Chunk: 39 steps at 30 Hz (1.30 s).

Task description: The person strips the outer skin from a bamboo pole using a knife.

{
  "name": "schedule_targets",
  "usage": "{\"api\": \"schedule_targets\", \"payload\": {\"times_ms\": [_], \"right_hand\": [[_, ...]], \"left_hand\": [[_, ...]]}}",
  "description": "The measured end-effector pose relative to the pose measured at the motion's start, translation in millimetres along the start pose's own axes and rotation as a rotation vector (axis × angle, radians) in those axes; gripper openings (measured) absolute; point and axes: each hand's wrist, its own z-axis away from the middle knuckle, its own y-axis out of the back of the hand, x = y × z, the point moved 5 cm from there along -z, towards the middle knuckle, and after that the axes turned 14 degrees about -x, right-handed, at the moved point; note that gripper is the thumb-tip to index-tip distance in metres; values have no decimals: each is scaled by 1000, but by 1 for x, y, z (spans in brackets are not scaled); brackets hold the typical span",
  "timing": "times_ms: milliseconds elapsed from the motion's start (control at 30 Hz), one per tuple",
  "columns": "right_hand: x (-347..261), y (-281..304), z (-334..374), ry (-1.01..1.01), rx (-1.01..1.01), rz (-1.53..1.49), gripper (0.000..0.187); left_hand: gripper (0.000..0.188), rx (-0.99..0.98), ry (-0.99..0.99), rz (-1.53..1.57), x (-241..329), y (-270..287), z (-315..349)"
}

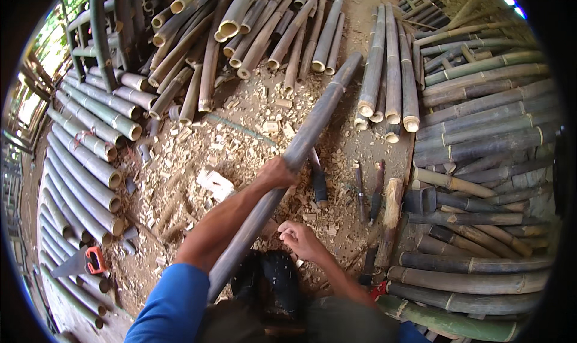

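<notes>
My left hand is wrapped around the middle of a long grey bamboo pole. The pole slants from beside my left thigh up to the far right. Close to its lower half, my right hand hovers apart from it, fingers curled and with nothing visible in them. Just beyond the pole, a knife with a dark handle has its blade partly hidden by the pole. Farther right lie two slim hand tools, one brown-handled and one darker, beside a rough, peeled wooden stick.
Wood chips cover the ground, with a pale block among them. Cut bamboo poles line the left; more bamboo is piled ahead and stacked on the right. An orange-handled saw rests on the left poles.
</notes>
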Motion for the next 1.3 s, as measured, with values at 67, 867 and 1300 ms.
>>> {"api": "schedule_targets", "payload": {"times_ms": [67, 867, 1300], "right_hand": [[-23, 41, 17, -79, 68, 71, 22], [-49, 238, 0, -237, -197, 614, 139], [-27, 130, 95, -107, 57, 798, 66]], "left_hand": [[54, -54, 13, -7, -9, 11, 34], [71, 864, 39, -705, -278, 157, 397], [77, 739, 117, -718, -365, 133, 320]]}}
